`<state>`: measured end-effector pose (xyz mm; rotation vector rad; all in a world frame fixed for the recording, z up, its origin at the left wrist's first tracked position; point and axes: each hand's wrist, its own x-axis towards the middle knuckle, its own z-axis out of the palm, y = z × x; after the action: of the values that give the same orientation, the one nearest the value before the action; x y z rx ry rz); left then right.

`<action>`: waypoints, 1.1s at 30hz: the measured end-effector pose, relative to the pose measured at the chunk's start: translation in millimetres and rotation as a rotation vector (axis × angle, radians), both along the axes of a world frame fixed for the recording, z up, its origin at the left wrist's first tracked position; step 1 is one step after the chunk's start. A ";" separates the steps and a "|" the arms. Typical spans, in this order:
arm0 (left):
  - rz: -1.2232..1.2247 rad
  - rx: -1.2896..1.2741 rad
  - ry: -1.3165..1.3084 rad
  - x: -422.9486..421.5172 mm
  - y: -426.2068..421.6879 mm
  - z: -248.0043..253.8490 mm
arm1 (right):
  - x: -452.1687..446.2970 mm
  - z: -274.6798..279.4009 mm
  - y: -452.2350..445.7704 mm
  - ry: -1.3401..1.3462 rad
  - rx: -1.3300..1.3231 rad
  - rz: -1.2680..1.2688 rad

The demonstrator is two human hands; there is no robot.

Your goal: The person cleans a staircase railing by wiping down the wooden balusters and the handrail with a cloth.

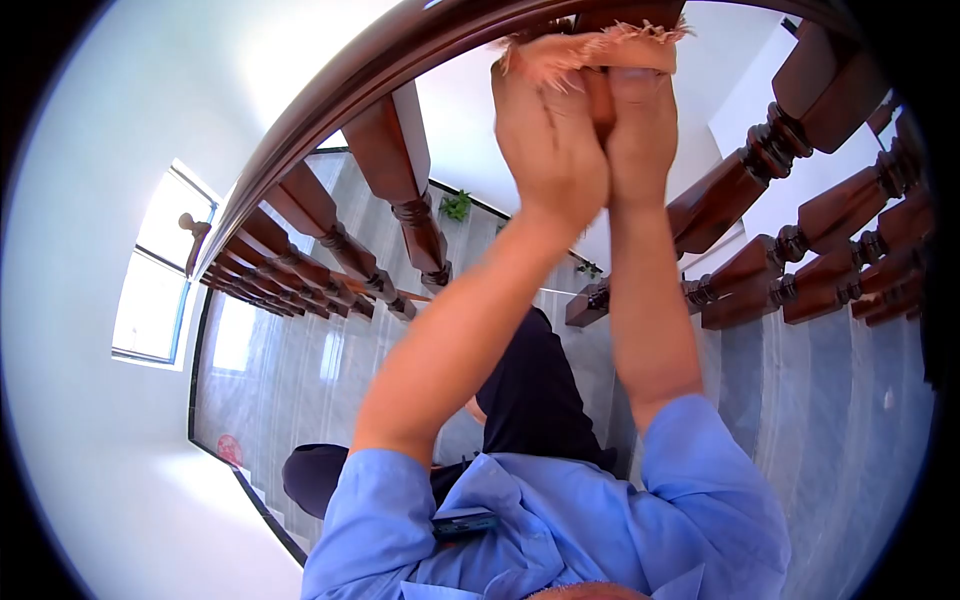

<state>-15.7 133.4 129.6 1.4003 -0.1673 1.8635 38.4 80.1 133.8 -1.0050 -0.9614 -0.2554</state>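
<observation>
At the top of the head view, a peach-coloured cloth (575, 52) with a frayed, fluffy edge wraps across a dark red wooden baluster (599, 105) just under the handrail (370, 75). My left hand (550, 140) is closed on the cloth's left part. Close beside it, my right hand (641, 135) grips the right part. Both arms reach forward, with the wrists almost touching. The fingertips are mostly hidden behind the cloth.
More turned balusters (390, 150) run down the left, and others (740, 180) stand along the right. Grey marble stairs (800, 400) lie at right. A window (160, 270) is in the left wall. Below are a green plant (455, 206) and a red round mark (230, 449).
</observation>
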 end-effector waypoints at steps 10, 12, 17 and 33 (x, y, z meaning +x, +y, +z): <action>-0.180 -0.096 0.076 1.5 2.7 -28.0 | 23.2 -43.9 -3.1 -0.020 -0.048 0.223; -0.049 -0.102 0.062 5.5 -10.5 -39.6 | 26.1 -57.1 -4.4 0.073 -0.036 0.280; -0.086 -0.026 0.178 3.5 13.6 -55.3 | -26.4 -52.0 11.3 -0.038 0.020 -0.182; -0.406 -0.187 0.400 4.0 36.2 -110.4 | -42.5 -86.8 14.6 -0.025 -0.040 -0.363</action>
<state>-11.6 169.6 19.1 1.4512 -0.0658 1.2139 -4.1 94.7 46.9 -1.2136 -0.8044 -0.5531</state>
